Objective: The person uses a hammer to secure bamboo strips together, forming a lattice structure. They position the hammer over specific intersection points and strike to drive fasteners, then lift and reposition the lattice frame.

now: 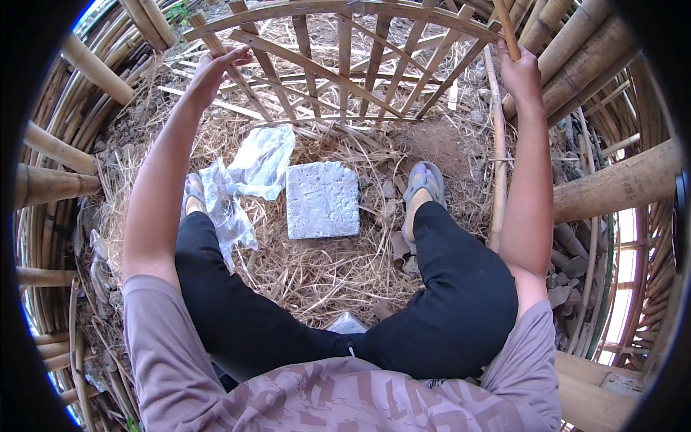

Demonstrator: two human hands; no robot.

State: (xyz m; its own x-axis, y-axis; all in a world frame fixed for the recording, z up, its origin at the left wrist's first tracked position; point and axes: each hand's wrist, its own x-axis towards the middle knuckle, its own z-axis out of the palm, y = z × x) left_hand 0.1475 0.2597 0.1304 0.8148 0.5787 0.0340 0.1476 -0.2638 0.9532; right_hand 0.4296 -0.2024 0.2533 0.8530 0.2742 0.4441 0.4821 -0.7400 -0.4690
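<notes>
A woven bamboo lattice panel (345, 68) stands in front of me, with crossing flat slats and a curved top strip. At its left end my left hand (216, 74) grips an outer slat, fingers pointing inward across it. My right hand (521, 75), at the panel's right end, is closed round a slim light-brown wooden stick (507, 29). The stick's upper part runs out of the top of the picture. Whether the right hand also touches the panel, I cannot tell. Between my feet lies a rough pale square block (322, 200), apart from both hands.
Crumpled clear plastic (263, 162) lies left of the block. Dry straw (309, 281) and split bamboo litter the ground. A long bamboo pole (498, 158) lies beside my right foot. Thick bamboo poles (619, 183) and woven walls close in both sides, with broken stones (568, 273) at right.
</notes>
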